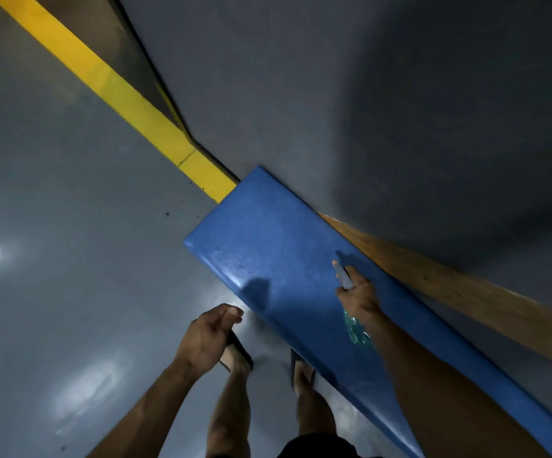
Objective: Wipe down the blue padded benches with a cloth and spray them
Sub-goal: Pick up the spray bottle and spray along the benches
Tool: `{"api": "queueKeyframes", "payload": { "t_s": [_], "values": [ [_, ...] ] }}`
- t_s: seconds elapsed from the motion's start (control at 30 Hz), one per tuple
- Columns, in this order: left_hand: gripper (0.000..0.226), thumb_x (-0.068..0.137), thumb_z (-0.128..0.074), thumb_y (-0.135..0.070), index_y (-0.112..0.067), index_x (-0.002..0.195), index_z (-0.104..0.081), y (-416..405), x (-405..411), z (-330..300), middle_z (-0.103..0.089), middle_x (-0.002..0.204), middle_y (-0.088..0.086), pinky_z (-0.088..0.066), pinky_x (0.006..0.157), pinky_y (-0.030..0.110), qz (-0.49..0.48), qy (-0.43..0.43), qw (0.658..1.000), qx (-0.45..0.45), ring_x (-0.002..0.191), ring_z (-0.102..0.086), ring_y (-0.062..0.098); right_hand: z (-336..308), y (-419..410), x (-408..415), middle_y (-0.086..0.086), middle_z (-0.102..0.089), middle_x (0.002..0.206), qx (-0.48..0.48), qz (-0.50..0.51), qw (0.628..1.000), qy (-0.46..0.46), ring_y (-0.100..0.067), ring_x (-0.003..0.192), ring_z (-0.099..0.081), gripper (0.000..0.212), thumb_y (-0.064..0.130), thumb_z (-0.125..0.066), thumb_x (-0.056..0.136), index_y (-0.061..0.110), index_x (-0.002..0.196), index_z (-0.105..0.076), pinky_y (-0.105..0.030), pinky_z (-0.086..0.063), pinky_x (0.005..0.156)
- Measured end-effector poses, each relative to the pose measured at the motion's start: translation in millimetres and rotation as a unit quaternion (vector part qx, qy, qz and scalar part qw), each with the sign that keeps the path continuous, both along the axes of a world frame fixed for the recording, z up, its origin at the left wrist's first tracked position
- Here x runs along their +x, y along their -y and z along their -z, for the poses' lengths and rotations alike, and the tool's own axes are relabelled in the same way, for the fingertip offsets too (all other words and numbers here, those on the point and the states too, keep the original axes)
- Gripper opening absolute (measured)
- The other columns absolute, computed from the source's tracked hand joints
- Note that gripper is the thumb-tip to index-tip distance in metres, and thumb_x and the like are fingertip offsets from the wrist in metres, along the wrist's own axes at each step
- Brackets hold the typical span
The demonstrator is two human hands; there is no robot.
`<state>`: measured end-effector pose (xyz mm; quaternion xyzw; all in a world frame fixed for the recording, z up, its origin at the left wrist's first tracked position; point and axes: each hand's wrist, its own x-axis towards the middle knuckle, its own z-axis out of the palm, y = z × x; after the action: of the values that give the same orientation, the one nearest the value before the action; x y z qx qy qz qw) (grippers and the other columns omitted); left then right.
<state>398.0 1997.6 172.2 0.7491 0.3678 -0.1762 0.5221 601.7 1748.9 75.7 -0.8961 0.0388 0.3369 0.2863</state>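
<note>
A blue padded bench (pixel 268 246) runs diagonally from the centre to the lower right, against a grey wall. My right hand (pixel 358 295) hovers over the bench top and grips a spray bottle (pixel 357 330). The bottle's grey nozzle with an orange tip (pixel 340 274) points toward the bench's far end, and its translucent green body shows under my wrist. My left hand (pixel 210 332) hangs over the floor just off the bench's front edge, its fingers loosely curled and holding nothing. No cloth is in view.
A wooden ledge (pixel 449 289) runs between the bench and the grey wall (pixel 367 94). A yellow stripe (pixel 129 100) crosses the glossy grey floor (pixel 69 259) up to the bench's end. My feet in sandals (pixel 238 358) stand beside the bench.
</note>
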Motion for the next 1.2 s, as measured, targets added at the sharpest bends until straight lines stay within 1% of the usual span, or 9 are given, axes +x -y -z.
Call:
{"api": "queueKeyframes", "payload": {
  "t_s": [0.07, 0.2, 0.33, 0.47, 0.63, 0.77, 0.87, 0.97, 1.2],
  "values": [
    [0.023, 0.101, -0.048, -0.037, -0.032, 0.094, -0.069, -19.6, -1.0, -0.5, -0.074, 0.093, -0.013, -0.047, 0.068, 0.009, -0.003, -0.001, 1.000, -0.007, 0.086, -0.069, 0.010, 0.1, -22.2, -7.0, -0.004, -0.069, 0.102, 0.007, 0.007, 1.000, 0.003, -0.028, 0.090, -0.067, 0.032, 0.010, -0.064, 0.084, 0.029, 0.109, -0.062, -0.045, -0.058, 0.078],
    [0.022, 0.101, -0.049, -0.036, -0.034, 0.092, -0.070, -62.5, -10.3, 2.0, -0.073, 0.090, -0.016, -0.049, 0.076, 0.018, 0.002, 0.002, 1.000, 0.001, 0.084, -0.067, 0.003, -1.0, -66.4, -14.6, -0.004, -0.070, 0.100, 0.032, 0.040, 0.999, 0.010, -0.028, 0.087, -0.066, 0.033, 0.006, -0.064, 0.084, 0.032, 0.105, -0.063, -0.042, -0.057, 0.076],
    [0.022, 0.101, -0.049, -0.035, -0.032, 0.094, -0.069, -96.5, -19.1, 7.5, -0.071, 0.091, -0.023, -0.049, 0.078, 0.019, 0.012, 0.003, 1.000, 0.011, 0.084, -0.067, 0.001, -6.6, -94.7, -23.2, 0.002, -0.063, 0.089, 0.007, 0.018, 0.999, 0.027, -0.025, 0.080, -0.062, 0.022, 0.007, -0.064, 0.084, 0.023, 0.099, -0.063, -0.031, -0.045, 0.066],
    [0.022, 0.100, -0.051, -0.038, -0.030, 0.094, -0.071, -116.2, -23.8, 13.2, -0.072, 0.090, -0.022, -0.049, 0.083, 0.022, -0.001, 0.004, 1.000, -0.005, 0.087, -0.066, -0.003, -9.3, -111.0, -47.8, -0.001, -0.066, 0.093, -0.021, -0.059, 0.998, 0.012, -0.026, 0.081, -0.063, 0.021, 0.015, -0.060, 0.076, 0.022, 0.096, -0.058, -0.039, -0.052, 0.068],
    [0.021, 0.100, -0.052, -0.033, -0.029, 0.092, -0.071, -129.9, -28.8, 11.9, -0.071, 0.088, -0.025, -0.045, 0.077, 0.012, -0.011, 0.028, 0.999, -0.014, 0.086, -0.066, -0.005, -3.1, -126.2, -82.3, 0.000, -0.066, 0.099, -0.037, -0.104, 0.994, -0.007, -0.025, 0.087, -0.063, 0.029, 0.030, -0.052, 0.070, 0.023, 0.097, -0.056, -0.039, -0.052, 0.072],
    [0.023, 0.099, -0.051, -0.035, -0.027, 0.091, -0.071, -142.4, -37.9, 14.3, -0.070, 0.087, -0.025, -0.044, 0.076, 0.010, -0.007, 0.032, 0.999, -0.009, 0.085, -0.066, -0.004, -4.5, -140.5, -104.9, -0.004, -0.066, 0.091, -0.038, -0.129, 0.991, -0.004, -0.024, 0.084, -0.064, 0.023, 0.031, -0.050, 0.077, 0.018, 0.094, -0.058, -0.043, -0.053, 0.073],
    [0.024, 0.100, -0.051, -0.035, -0.026, 0.090, -0.071, -149.8, -44.9, 17.3, -0.069, 0.085, -0.026, -0.043, 0.075, 0.009, -0.003, 0.031, 1.000, 0.001, 0.084, -0.065, -0.005, -6.6, -149.0, -117.2, -0.006, -0.066, 0.098, -0.052, -0.163, 0.985, -0.013, -0.028, 0.092, -0.064, 0.021, 0.021, -0.059, 0.081, 0.018, 0.102, -0.059, -0.042, -0.052, 0.078],
    [0.024, 0.100, -0.050, -0.034, -0.027, 0.089, -0.071, -155.2, -49.3, 18.4, -0.069, 0.085, -0.027, -0.042, 0.074, 0.007, -0.008, 0.030, 1.000, -0.002, 0.085, -0.064, -0.006, -8.1, -157.0, -128.0, -0.002, -0.064, 0.100, -0.069, -0.212, 0.975, -0.023, -0.028, 0.095, -0.064, 0.024, 0.024, -0.060, 0.079, 0.022, 0.102, -0.056, -0.040, -0.051, 0.079],
    [0.025, 0.100, -0.050, -0.034, -0.025, 0.092, -0.072, -166.3, -57.2, 19.5, -0.069, 0.086, -0.027, -0.043, 0.077, 0.010, -0.033, 0.028, 0.999, -0.020, 0.087, -0.065, -0.005, -9.7, -202.6, -135.1, 0.000, -0.058, 0.129, -0.074, -0.275, 0.958, -0.025, -0.025, 0.119, -0.056, 0.039, 0.024, -0.058, 0.088, 0.021, 0.127, -0.051, -0.036, -0.044, 0.096]
  ]
}}
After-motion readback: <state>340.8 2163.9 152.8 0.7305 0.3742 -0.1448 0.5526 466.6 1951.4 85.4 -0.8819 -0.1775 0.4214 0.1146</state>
